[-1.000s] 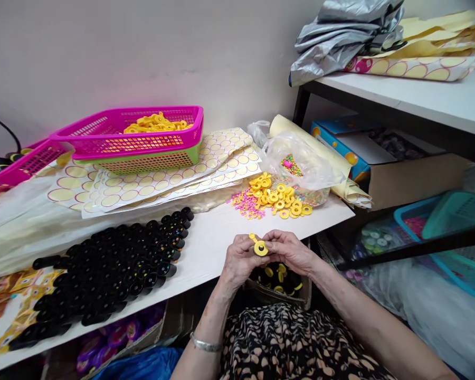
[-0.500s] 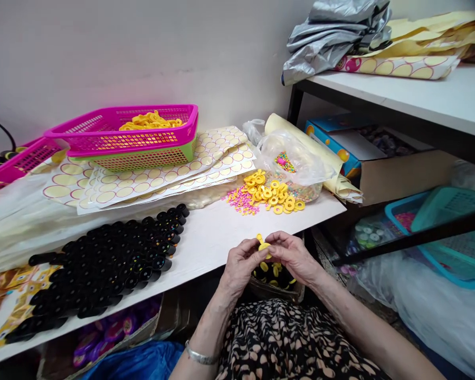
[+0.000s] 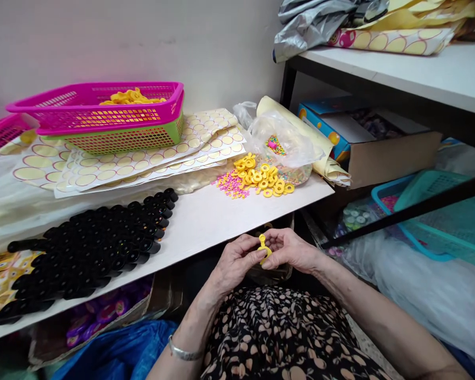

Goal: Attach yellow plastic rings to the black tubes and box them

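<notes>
Between the fingertips of both hands is a small yellow plastic piece (image 3: 263, 242), ring-shaped with a tab that points up. My left hand (image 3: 237, 261) pinches it from the left, thumb across its lower part. My right hand (image 3: 291, 250) pinches the other side, its thumb close to the left one. Both are over my lap, just off the table's front edge. Beyond them on the white table lies a pile of similar yellow ring pieces (image 3: 267, 179) beside tiny pink and yellow beads (image 3: 234, 184). Fingers partly cover the held piece.
Rows of black round caps (image 3: 91, 245) cover the left of the table. A pink basket (image 3: 114, 124) of yellow pieces stands on sticker sheets (image 3: 142, 171). A clear bag of beads (image 3: 285, 140) sits behind the pile. Shelf legs (image 3: 287, 84) and teal baskets (image 3: 439, 211) are at right.
The camera view has shifted, so the table appears higher and further left. The yellow piece has turned upright between my fingers, its tab showing more. Both hands still hold it.
</notes>
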Available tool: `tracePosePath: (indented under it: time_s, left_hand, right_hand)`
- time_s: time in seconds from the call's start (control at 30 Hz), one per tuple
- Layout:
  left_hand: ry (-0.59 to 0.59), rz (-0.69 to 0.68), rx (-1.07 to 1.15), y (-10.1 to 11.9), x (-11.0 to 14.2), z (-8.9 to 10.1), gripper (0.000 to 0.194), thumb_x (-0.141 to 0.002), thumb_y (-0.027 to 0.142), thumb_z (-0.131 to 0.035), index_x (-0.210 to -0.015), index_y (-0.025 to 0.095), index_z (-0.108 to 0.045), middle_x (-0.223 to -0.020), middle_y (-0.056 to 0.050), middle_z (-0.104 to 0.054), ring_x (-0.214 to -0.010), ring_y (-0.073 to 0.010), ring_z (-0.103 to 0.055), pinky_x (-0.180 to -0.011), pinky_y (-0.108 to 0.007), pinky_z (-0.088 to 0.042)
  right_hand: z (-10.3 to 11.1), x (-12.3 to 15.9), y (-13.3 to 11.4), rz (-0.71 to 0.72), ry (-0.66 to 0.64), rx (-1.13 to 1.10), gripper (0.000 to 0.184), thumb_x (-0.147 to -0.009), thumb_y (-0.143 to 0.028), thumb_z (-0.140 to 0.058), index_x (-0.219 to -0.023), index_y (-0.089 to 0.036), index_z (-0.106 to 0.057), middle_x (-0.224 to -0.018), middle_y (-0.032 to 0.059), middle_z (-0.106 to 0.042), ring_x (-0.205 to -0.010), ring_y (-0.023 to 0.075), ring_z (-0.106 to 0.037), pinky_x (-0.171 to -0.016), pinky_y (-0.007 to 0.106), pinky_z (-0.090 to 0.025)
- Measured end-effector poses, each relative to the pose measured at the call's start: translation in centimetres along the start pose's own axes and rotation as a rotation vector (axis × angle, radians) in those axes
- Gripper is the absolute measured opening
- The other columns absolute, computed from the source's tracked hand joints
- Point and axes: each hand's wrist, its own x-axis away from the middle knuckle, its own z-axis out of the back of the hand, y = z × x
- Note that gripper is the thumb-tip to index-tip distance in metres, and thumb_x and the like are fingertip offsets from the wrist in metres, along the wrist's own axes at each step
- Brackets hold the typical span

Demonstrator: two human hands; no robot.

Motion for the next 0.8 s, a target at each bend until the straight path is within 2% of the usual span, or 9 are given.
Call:
tracePosePath:
  time_s: [0.2, 0.33, 0.4, 0.47, 0.53, 0.6, 0.63, 0.7, 0.8]
  left_hand:
    - [0.065, -0.012, 0.041, 0.2, 1.0, -1.3, 0.022, -0.077, 0.033, -0.059, -0.092, 0.018, -0.068, -0.087, -0.005, -0.060, -0.082, -0.0161, -0.052, -0.075, -0.027, -0.039]
    - [0.161, 0.136, 0.265, -0.7, 0.5, -2.0, 0.029, -0.070, 0.037, -0.066, -0.087, 0.013, -0.068, -0.074, -0.004, -0.063, -0.066, -0.0132, -0.053, -0.061, -0.024, -0.040]
    - [0.166, 0.219, 0.344, -1.1, 0.0, -1.9, 0.035, -0.073, 0.043, -0.061, -0.083, 0.010, -0.068, -0.063, -0.003, -0.059, -0.054, -0.0102, -0.049, -0.053, -0.022, -0.037]
    - [0.150, 0.238, 0.355, -1.2, -0.3, -1.5, 0.040, -0.078, 0.046, -0.053, -0.084, 0.009, -0.068, -0.061, -0.003, -0.058, -0.052, -0.0094, -0.047, -0.051, -0.022, -0.036]
    - [0.134, 0.171, 0.300, -1.0, -0.4, -1.1, 0.036, -0.079, 0.042, -0.053, -0.089, 0.011, -0.068, -0.077, -0.006, -0.062, -0.064, -0.0121, -0.053, -0.059, -0.024, -0.041]
    - [0.097, 0.068, 0.201, -0.7, -0.2, -1.0, 0.030, -0.073, 0.033, -0.061, -0.098, 0.017, -0.066, -0.100, -0.007, -0.060, -0.084, -0.0164, -0.054, -0.074, -0.027, -0.043]
    - [0.078, 0.023, 0.143, -0.7, -0.1, -1.1, 0.034, -0.069, 0.027, -0.065, -0.102, 0.019, -0.065, -0.108, -0.006, -0.058, -0.093, -0.0184, -0.053, -0.081, -0.029, -0.042]
    - [0.081, -0.045, 0.048, -0.7, 0.1, -1.8, 0.046, -0.063, 0.020, -0.070, -0.108, 0.023, -0.062, -0.111, -0.005, -0.056, -0.101, -0.0209, -0.050, -0.089, -0.033, -0.038]
    - [0.193, -0.138, 0.019, -1.1, -0.1, -3.1, 0.038, -0.063, 0.022, -0.072, -0.100, 0.020, -0.065, -0.102, -0.007, -0.057, -0.099, -0.0218, -0.050, -0.090, -0.036, -0.038]
  right_hand:
    - [-0.8, 1.3, -0.1, 0.040, 0.053, 0.002, 0.037, -0.045, -0.014, -0.079, -0.077, -0.014, -0.060, -0.062, -0.0053, -0.056, -0.056, 0.0075, -0.047, -0.053, 0.021, -0.038]
    - [-1.2, 1.2, 0.6, 0.015, 0.107, -0.109, 0.031, -0.046, -0.017, -0.079, -0.071, -0.013, -0.061, -0.057, -0.0040, -0.058, -0.050, 0.0082, -0.050, -0.049, 0.022, -0.040]
    - [-1.2, 0.9, 1.0, -0.044, 0.116, -0.223, 0.029, -0.050, -0.021, -0.078, -0.072, -0.013, -0.060, -0.060, -0.0008, -0.061, -0.051, 0.0108, -0.055, -0.050, 0.024, -0.045]
    - [-1.1, 0.9, 1.3, -0.063, 0.128, -0.313, 0.030, -0.052, -0.021, -0.077, -0.075, -0.012, -0.060, -0.066, 0.0015, -0.063, -0.056, 0.0134, -0.060, -0.054, 0.027, -0.049]
    - [-1.0, 1.1, 1.3, -0.039, 0.171, -0.369, 0.033, -0.051, -0.018, -0.078, -0.078, -0.013, -0.059, -0.071, 0.0010, -0.064, -0.059, 0.0131, -0.061, -0.057, 0.027, -0.050]
    - [-1.1, 1.5, 1.2, -0.017, 0.209, -0.396, 0.034, -0.052, -0.017, -0.078, -0.080, -0.014, -0.059, -0.073, 0.0003, -0.063, -0.057, 0.0114, -0.061, -0.057, 0.026, -0.051]
    - [-1.2, 1.7, 1.2, -0.007, 0.221, -0.407, 0.034, -0.053, -0.017, -0.078, -0.080, -0.014, -0.059, -0.074, 0.0004, -0.063, -0.057, 0.0108, -0.060, -0.058, 0.025, -0.051]
    - [-1.5, 2.1, 1.2, 0.015, 0.236, -0.424, 0.034, -0.052, -0.017, -0.078, -0.080, -0.014, -0.059, -0.074, -0.0001, -0.063, -0.060, 0.0102, -0.059, -0.058, 0.023, -0.050]
    - [-1.8, 2.6, 1.6, 0.035, 0.215, -0.421, 0.037, -0.050, -0.016, -0.080, -0.081, -0.015, -0.060, -0.075, -0.0009, -0.062, -0.063, 0.0101, -0.057, -0.056, 0.021, -0.049]
